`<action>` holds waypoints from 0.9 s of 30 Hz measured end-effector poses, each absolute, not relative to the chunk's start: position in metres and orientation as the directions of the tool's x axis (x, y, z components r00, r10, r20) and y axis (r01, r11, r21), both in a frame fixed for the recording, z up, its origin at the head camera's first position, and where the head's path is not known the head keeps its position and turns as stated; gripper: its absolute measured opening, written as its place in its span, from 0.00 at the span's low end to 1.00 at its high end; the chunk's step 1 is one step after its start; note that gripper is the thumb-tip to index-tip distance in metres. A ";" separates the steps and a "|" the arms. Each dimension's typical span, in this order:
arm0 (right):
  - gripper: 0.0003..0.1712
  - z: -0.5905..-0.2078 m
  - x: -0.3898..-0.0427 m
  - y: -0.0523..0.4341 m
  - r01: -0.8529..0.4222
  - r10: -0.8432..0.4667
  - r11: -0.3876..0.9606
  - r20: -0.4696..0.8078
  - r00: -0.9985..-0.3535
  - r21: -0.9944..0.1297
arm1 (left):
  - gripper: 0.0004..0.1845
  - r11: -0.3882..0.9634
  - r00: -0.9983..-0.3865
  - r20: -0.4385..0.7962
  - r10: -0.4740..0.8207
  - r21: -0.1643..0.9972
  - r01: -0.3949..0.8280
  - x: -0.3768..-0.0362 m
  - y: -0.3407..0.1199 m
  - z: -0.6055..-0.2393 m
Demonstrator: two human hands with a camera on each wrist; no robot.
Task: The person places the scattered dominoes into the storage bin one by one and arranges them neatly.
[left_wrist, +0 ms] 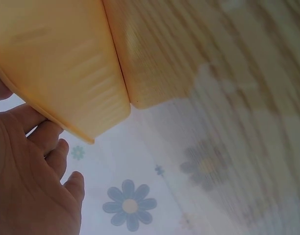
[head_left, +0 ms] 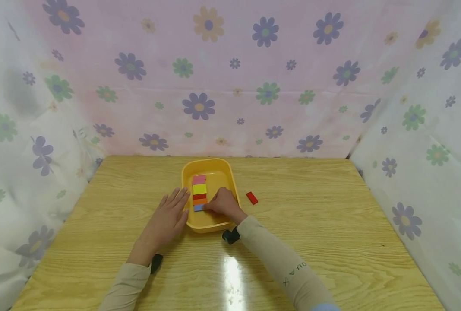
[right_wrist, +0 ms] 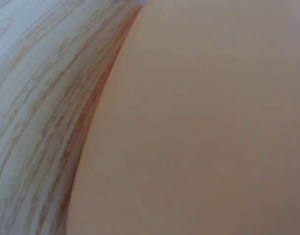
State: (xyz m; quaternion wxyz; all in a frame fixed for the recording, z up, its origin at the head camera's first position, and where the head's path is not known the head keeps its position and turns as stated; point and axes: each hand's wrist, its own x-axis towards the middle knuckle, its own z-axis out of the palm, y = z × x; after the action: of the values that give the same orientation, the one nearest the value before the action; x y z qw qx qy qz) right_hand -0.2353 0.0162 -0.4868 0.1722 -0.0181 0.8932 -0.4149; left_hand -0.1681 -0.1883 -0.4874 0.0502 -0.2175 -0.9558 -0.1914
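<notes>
Pinching the blue block (head_left: 197, 207) in the yellow tray (head_left: 230, 177), the right hand (head_left: 224, 204) risks nudging the stacked row askew; the left hand (head_left: 168, 216) lies flat, fingers relaxed against the rim. Left wrist: tray wall (left_wrist: 66, 68) could slide. Right wrist: only blur.

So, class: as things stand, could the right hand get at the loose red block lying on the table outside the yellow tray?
Probably yes. The red block lies alone on bare table, just right of the yellow tray. The right hand rests inside that tray at the blue block, with only the tray's low wall between them.
</notes>
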 end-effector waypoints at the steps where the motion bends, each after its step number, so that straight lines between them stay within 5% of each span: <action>1: 0.19 -0.486 -0.235 0.016 0.107 -0.178 0.655 -0.291 -0.940 -0.748 | 0.30 0.831 -0.900 0.182 0.397 0.344 0.437 -0.168 -0.188 -0.487; 10: 0.19 -0.462 -0.225 0.029 0.010 -0.272 0.609 -0.220 -0.937 -0.793 | 0.31 0.844 -0.909 0.152 0.388 0.339 0.417 -0.167 -0.188 -0.488; 20: 0.23 -0.430 -0.214 0.065 -0.119 -0.491 0.446 -0.131 -0.861 -0.887 | 0.31 0.848 -0.911 0.153 0.382 0.334 0.412 -0.167 -0.190 -0.487; 27: 0.20 -0.442 -0.210 0.110 -0.162 -0.399 0.280 0.039 -0.916 -0.946 | 0.31 0.832 -0.902 0.169 0.397 0.348 0.431 -0.167 -0.189 -0.487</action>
State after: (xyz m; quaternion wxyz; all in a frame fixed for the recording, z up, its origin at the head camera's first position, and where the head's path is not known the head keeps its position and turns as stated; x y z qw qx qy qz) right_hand -0.2096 0.1098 -0.4421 0.1033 -0.1768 0.7932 -0.5735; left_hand -0.1667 -0.1889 -0.4869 0.0449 -0.2164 -0.9561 -0.1924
